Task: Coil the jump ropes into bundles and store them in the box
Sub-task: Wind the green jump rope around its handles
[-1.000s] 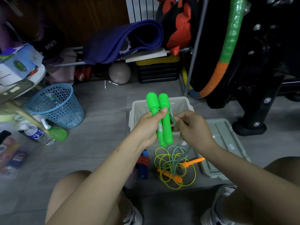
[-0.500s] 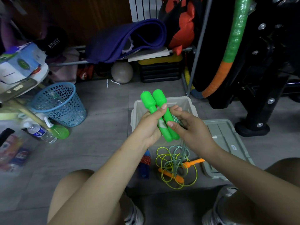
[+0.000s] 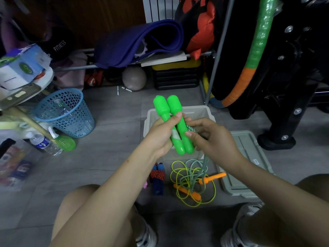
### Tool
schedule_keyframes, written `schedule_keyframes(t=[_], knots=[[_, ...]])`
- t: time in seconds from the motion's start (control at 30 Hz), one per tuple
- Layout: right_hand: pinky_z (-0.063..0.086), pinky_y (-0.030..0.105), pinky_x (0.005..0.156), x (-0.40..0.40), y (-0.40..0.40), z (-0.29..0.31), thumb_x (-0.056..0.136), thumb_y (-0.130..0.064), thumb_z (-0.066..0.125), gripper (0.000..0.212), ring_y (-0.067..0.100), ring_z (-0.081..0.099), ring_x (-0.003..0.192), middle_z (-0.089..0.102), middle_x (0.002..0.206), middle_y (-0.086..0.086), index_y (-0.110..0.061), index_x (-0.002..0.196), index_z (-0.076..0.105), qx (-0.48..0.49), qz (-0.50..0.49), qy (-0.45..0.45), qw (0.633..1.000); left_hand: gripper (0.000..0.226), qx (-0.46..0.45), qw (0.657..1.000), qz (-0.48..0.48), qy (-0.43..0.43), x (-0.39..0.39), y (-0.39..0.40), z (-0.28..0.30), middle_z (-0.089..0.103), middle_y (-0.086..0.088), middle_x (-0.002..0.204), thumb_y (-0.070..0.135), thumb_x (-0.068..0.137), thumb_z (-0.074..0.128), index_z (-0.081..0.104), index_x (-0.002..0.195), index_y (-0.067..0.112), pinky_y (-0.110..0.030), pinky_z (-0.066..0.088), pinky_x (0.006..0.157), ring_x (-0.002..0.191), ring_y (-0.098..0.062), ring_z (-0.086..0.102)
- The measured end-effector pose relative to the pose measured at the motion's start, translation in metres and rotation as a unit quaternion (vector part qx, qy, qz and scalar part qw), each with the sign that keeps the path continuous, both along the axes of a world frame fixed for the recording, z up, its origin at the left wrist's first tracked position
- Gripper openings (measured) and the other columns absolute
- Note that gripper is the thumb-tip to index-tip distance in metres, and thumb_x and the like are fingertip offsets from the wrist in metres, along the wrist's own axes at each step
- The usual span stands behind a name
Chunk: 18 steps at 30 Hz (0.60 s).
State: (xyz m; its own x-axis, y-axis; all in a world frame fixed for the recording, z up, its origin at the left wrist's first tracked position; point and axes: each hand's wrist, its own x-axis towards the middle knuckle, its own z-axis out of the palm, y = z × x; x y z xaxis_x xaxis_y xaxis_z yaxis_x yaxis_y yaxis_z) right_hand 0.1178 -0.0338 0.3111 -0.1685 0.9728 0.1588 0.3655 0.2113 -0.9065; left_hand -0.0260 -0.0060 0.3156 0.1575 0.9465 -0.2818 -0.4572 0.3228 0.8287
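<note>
now tilting the green handles (image 3: 175,127) leftward at frame centre, tops leaning further toward upper left than a second ago, bottoms swinging right. gripping both handles side by side in the left hand (image 3: 161,135), thumb across them. pinching the grey-green cord (image 3: 193,171) with the right hand (image 3: 211,138), now tucked closer behind the handles than before. probably starting to wrap cord round the handles; most of it trailing down onto the floor at lower centre, tangled over the yellow rope (image 3: 193,184) with orange handles. waiting just behind: the box (image 3: 207,111), open, lid (image 3: 249,161) beside it at right. lying bundled at lower centre-left: a blue rope (image 3: 158,179).
</note>
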Motion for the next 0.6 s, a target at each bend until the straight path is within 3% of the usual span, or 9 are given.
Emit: schedule_keyframes(t=[0.07,0.13,0.23,0.3,0.4,0.5,0.6], knots=[[0.047,0.032,0.062,0.006,0.004,0.008,0.084,-0.025,0.068,0.017,0.013,0.059,0.059,0.063,0.063,-0.003,-0.022,0.100,0.064,0.015,-0.004,-0.065,0.998,0.015,-0.003,1.000,0.016,0.014,-0.004,0.003,0.001,0.067,-0.001,0.069,0.011,0.097,0.048,0.058,0.086,0.008,-0.038,0.057,0.071,0.069,-0.014,0.064],[0.044,0.030,0.064,0.014,0.007,0.019,0.081,-0.032,0.069,0.020,0.012,0.060,0.066,0.066,0.071,-0.006,-0.028,0.101,0.066,0.023,0.020,-0.143,0.989,0.012,-0.015,0.999,0.023,0.027,-0.006,0.005,0.003,0.062,-0.005,0.074,0.010,0.096,0.049,0.057,0.088,0.007,-0.047,0.053,0.081,0.075,-0.017,0.062],[0.041,0.028,0.063,0.025,0.008,0.031,0.079,-0.034,0.069,0.026,0.019,0.064,0.078,0.064,0.075,-0.007,-0.029,0.104,0.065,0.055,0.041,-0.295,0.953,0.015,-0.045,0.999,-0.008,0.004,-0.007,0.004,0.007,0.057,-0.007,0.066,0.008,0.097,0.047,0.055,0.086,0.003,-0.050,0.057,0.065,0.065,-0.020,0.068],[0.039,0.027,0.062,0.033,0.010,0.036,0.079,-0.028,0.071,0.021,0.022,0.064,0.078,0.065,0.075,-0.005,-0.028,0.100,0.067,0.139,0.042,-0.355,0.923,0.011,-0.055,0.997,-0.043,0.025,-0.008,0.004,0.007,0.056,-0.008,0.069,0.008,0.096,0.049,0.055,0.088,0.003,-0.057,0.055,0.068,0.066,-0.018,0.065],[0.037,0.022,0.063,0.042,0.021,0.041,0.075,-0.023,0.076,0.023,0.005,0.055,0.068,0.063,0.077,-0.009,-0.023,0.097,0.071,0.200,0.087,-0.321,0.922,0.006,-0.071,0.989,-0.116,0.060,-0.010,0.000,0.008,0.056,-0.009,0.081,0.008,0.095,0.051,0.056,0.095,0.004,-0.055,0.057,0.062,0.072,-0.020,0.062],[0.035,0.007,0.065,0.046,0.030,0.041,0.074,-0.028,0.073,0.022,-0.009,0.049,0.069,0.054,0.078,-0.018,-0.017,0.093,0.072,0.196,0.105,-0.248,0.943,0.011,-0.071,0.978,-0.191,0.054,-0.010,-0.006,0.010,0.055,-0.005,0.074,0.013,0.087,0.059,0.055,0.094,0.005,-0.039,0.057,0.050,0.057,-0.018,0.063],[0.035,0.004,0.063,0.044,0.030,0.041,0.074,-0.034,0.068,0.023,-0.009,0.050,0.067,0.048,0.072,-0.020,-0.017,0.089,0.071,0.211,0.105,-0.230,0.944,0.051,-0.054,0.964,-0.260,0.002,-0.011,-0.003,0.003,0.054,-0.001,0.066,0.024,0.059,0.084,0.052,0.096,0.008,-0.027,0.052,0.051,0.054,-0.013,0.056]])
